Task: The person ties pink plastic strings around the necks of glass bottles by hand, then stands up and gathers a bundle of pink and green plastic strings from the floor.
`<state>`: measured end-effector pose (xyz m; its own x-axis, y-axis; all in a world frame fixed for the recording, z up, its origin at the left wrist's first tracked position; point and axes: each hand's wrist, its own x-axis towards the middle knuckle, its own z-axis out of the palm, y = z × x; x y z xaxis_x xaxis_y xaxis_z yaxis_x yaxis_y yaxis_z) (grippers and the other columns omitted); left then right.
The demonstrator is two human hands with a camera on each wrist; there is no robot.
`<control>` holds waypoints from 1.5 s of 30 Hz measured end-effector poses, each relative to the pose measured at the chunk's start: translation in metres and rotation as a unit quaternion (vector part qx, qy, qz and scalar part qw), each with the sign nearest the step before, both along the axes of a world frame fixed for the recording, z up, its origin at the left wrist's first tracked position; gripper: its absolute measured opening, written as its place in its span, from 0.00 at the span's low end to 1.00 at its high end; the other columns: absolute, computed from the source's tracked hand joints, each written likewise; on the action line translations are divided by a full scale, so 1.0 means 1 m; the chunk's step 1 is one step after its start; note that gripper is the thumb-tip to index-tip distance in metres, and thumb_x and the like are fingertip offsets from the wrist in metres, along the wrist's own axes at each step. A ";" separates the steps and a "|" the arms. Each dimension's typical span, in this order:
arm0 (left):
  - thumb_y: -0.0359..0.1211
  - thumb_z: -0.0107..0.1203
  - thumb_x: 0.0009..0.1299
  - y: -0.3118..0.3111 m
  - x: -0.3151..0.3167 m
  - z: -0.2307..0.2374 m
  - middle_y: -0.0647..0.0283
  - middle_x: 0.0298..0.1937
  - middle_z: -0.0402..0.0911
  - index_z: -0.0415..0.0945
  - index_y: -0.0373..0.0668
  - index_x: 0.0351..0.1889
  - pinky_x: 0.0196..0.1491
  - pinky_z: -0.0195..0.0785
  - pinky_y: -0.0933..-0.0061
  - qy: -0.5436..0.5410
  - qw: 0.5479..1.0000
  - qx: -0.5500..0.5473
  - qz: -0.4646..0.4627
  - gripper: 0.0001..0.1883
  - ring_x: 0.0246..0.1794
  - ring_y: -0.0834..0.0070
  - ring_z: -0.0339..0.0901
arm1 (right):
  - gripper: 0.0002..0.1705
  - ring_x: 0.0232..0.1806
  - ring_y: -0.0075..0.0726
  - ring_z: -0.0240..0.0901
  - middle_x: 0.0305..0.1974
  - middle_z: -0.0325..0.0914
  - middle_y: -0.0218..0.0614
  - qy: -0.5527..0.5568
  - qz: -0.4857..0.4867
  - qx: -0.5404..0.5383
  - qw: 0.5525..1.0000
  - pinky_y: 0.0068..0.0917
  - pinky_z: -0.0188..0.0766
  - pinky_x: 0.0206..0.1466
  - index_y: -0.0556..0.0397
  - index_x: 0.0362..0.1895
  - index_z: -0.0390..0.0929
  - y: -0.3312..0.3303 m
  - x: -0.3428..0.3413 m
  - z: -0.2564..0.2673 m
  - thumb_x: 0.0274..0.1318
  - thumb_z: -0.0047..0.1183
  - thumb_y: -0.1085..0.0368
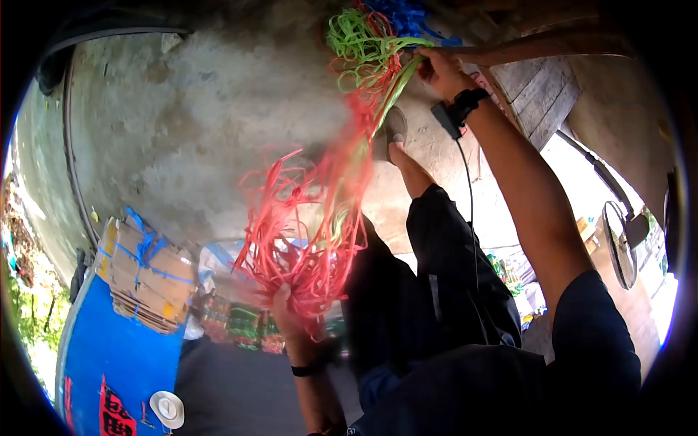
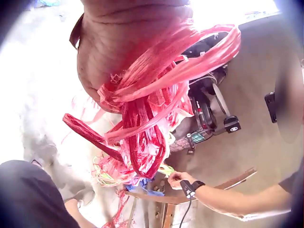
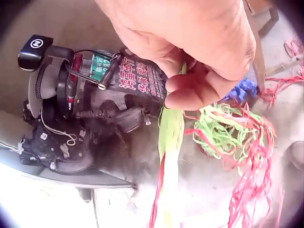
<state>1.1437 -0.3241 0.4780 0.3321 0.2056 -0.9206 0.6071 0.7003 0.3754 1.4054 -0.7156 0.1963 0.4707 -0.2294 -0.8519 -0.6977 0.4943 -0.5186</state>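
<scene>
My left hand [image 1: 289,320] grips a loose, tangled bundle of red plastic strips [image 1: 298,272] low in front of the legs. In the left wrist view, pinkish-red strips loop around and below that left hand [image 2: 111,52]; its fingertips are mostly hidden. Farther forward, my right hand [image 1: 440,71] pinches the end of a stretch of green strips [image 3: 171,130] between thumb and fingers, plainest in the right wrist view. Red and green strands run between the two hands. Beside the right hand lies a tangle of green and red strips [image 1: 356,40], with blue strips [image 1: 407,16] next to it.
A wooden beam [image 1: 538,49] extends right from beside the right hand. Flattened cardboard [image 1: 145,272] tied with blue strap lies at left by a blue surface [image 1: 120,345]. A dark motorbike [image 3: 104,90] stands near. A fan [image 1: 619,243] is at right.
</scene>
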 end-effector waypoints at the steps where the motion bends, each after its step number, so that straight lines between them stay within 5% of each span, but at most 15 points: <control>1: 0.37 0.50 0.69 0.004 -0.002 0.002 0.47 0.61 0.74 0.58 0.38 0.69 0.58 0.75 0.43 -0.004 1.000 -0.002 0.015 0.31 0.57 0.51 0.77 | 0.06 0.19 0.35 0.71 0.23 0.75 0.40 0.019 -0.004 -0.022 1.000 0.34 0.75 0.19 0.59 0.35 0.80 -0.003 0.011 0.007 0.58 0.61 0.69; 6: 0.39 0.51 0.69 0.031 -0.026 0.000 0.49 0.61 0.75 0.60 0.38 0.69 0.57 0.75 0.44 -0.009 0.998 -0.015 0.058 0.31 0.56 0.53 0.78 | 0.07 0.23 0.36 0.73 0.26 0.76 0.38 -0.010 -0.058 -0.055 0.997 0.36 0.81 0.27 0.58 0.35 0.79 -0.029 0.049 0.014 0.60 0.60 0.66; 12: 0.42 0.55 0.67 0.066 -0.055 0.004 0.48 0.57 0.78 0.66 0.35 0.64 0.55 0.77 0.45 0.012 0.995 0.056 0.081 0.31 0.53 0.54 0.79 | 0.09 0.27 0.30 0.75 0.29 0.78 0.31 -0.121 0.041 -0.047 0.991 0.31 0.82 0.36 0.52 0.36 0.78 -0.073 0.087 -0.008 0.59 0.63 0.63; 13: 0.42 0.56 0.67 0.068 -0.053 0.010 0.48 0.56 0.79 0.67 0.35 0.63 0.53 0.78 0.46 0.013 0.994 0.054 0.091 0.30 0.51 0.54 0.80 | 0.09 0.29 0.30 0.76 0.31 0.78 0.32 -0.130 0.064 -0.058 0.988 0.34 0.83 0.42 0.53 0.38 0.77 -0.123 0.099 -0.060 0.60 0.61 0.63; 19: 0.45 0.58 0.64 0.081 -0.043 0.038 0.48 0.55 0.79 0.67 0.34 0.63 0.50 0.81 0.48 0.004 0.994 0.030 0.103 0.34 0.49 0.53 0.81 | 0.10 0.33 0.31 0.77 0.34 0.78 0.34 -0.166 0.066 -0.075 0.981 0.35 0.82 0.47 0.55 0.40 0.77 -0.085 0.089 -0.004 0.61 0.60 0.62; 23: 0.45 0.58 0.64 0.093 -0.048 0.048 0.48 0.57 0.78 0.63 0.34 0.66 0.52 0.80 0.47 0.008 0.990 0.076 0.120 0.36 0.50 0.52 0.81 | 0.10 0.38 0.34 0.78 0.38 0.78 0.36 -0.152 0.101 -0.072 0.981 0.36 0.81 0.49 0.55 0.42 0.77 -0.095 0.078 -0.016 0.62 0.59 0.63; 26: 0.43 0.56 0.65 0.105 -0.055 0.056 0.44 0.58 0.77 0.61 0.33 0.67 0.53 0.79 0.44 -0.036 0.987 0.029 0.157 0.36 0.52 0.51 0.80 | 0.11 0.41 0.35 0.78 0.41 0.77 0.35 -0.149 0.189 -0.135 0.961 0.35 0.80 0.50 0.52 0.43 0.77 -0.086 0.063 -0.002 0.60 0.60 0.62; 28: 0.42 0.56 0.65 0.113 -0.060 0.061 0.43 0.58 0.77 0.61 0.33 0.67 0.54 0.79 0.44 -0.050 0.984 0.014 0.170 0.35 0.53 0.50 0.80 | 0.11 0.39 0.33 0.77 0.40 0.76 0.34 -0.048 0.269 -0.280 0.920 0.33 0.79 0.46 0.48 0.41 0.76 -0.077 0.047 -0.012 0.59 0.61 0.58; 31: 0.43 0.55 0.66 0.131 -0.081 0.061 0.42 0.62 0.73 0.58 0.34 0.69 0.56 0.77 0.45 -0.086 0.987 0.032 0.135 0.37 0.56 0.48 0.78 | 0.14 0.36 0.28 0.75 0.39 0.75 0.31 -0.031 0.418 -0.301 0.857 0.26 0.77 0.38 0.48 0.42 0.77 -0.042 0.022 -0.035 0.59 0.60 0.55; 33: 0.43 0.55 0.66 0.135 -0.089 0.065 0.42 0.62 0.73 0.57 0.34 0.70 0.56 0.77 0.45 -0.100 0.985 0.027 0.139 0.37 0.56 0.49 0.77 | 0.20 0.23 0.22 0.69 0.24 0.71 0.25 -0.077 0.379 -0.130 0.913 0.25 0.71 0.28 0.51 0.39 0.76 0.017 -0.023 -0.016 0.56 0.62 0.49; 35: 0.43 0.55 0.65 0.135 -0.091 0.071 0.42 0.62 0.72 0.57 0.34 0.70 0.56 0.77 0.45 -0.106 0.983 0.019 0.148 0.38 0.56 0.49 0.77 | 0.15 0.40 0.24 0.72 0.43 0.72 0.32 -0.065 0.427 0.009 0.902 0.23 0.75 0.40 0.53 0.46 0.77 0.071 -0.056 0.023 0.62 0.58 0.57; 36: 0.43 0.55 0.65 0.135 -0.091 0.075 0.42 0.62 0.72 0.57 0.34 0.70 0.56 0.77 0.45 -0.109 0.982 0.014 0.152 0.38 0.56 0.49 0.77 | 0.23 0.43 0.26 0.72 0.47 0.70 0.32 -0.002 0.391 0.027 0.920 0.27 0.75 0.41 0.51 0.53 0.76 0.103 -0.070 0.044 0.60 0.60 0.51; 39: 0.42 0.55 0.64 0.135 -0.094 0.085 0.42 0.62 0.72 0.56 0.34 0.70 0.56 0.76 0.45 -0.114 0.980 -0.001 0.162 0.38 0.55 0.49 0.77 | 0.28 0.43 0.26 0.72 0.43 0.71 0.27 0.098 0.342 0.106 0.928 0.37 0.73 0.47 0.46 0.52 0.76 0.169 -0.089 0.082 0.56 0.62 0.42; 42: 0.42 0.55 0.64 0.137 -0.098 0.097 0.42 0.62 0.72 0.56 0.34 0.70 0.56 0.75 0.44 -0.120 0.978 -0.019 0.170 0.39 0.55 0.49 0.77 | 0.25 0.42 0.25 0.72 0.42 0.72 0.25 0.079 0.269 0.144 0.949 0.36 0.70 0.49 0.44 0.48 0.76 0.194 -0.104 0.054 0.55 0.63 0.42; 45: 0.42 0.55 0.63 0.136 -0.101 0.103 0.43 0.62 0.71 0.55 0.34 0.71 0.57 0.75 0.44 -0.125 0.974 -0.043 0.182 0.39 0.55 0.49 0.77 | 0.15 0.31 0.22 0.73 0.31 0.74 0.23 0.052 0.243 0.138 0.959 0.29 0.72 0.38 0.44 0.38 0.78 0.200 -0.101 0.047 0.55 0.64 0.50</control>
